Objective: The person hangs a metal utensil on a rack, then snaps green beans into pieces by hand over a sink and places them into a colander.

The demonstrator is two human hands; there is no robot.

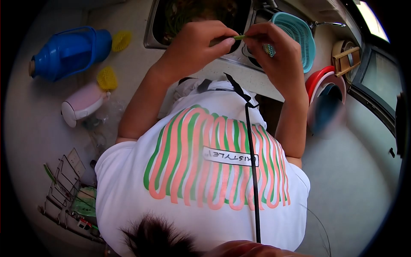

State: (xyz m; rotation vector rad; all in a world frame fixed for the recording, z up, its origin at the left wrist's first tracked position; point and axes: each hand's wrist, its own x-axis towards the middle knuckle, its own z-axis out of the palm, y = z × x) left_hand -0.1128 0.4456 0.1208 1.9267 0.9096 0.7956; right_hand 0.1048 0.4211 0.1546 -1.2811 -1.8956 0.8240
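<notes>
Above the near edge of the sink, my two hands meet over a short, thin green stalk, perhaps a bean or stem. My left hand pinches one end between thumb and forefinger. At the other end, the fingers of my right hand are closed on it, their tips partly hidden. In the dark sink basin below lie green, leafy or stringy vegetables, too dim to tell apart. A teal colander stands just right of my right hand.
On the left are a blue thermos flask, a pink-and-white kettle, two yellow mesh scrubbers and a wire rack. Red and pink basins stand at the right, near a wooden rack and a window.
</notes>
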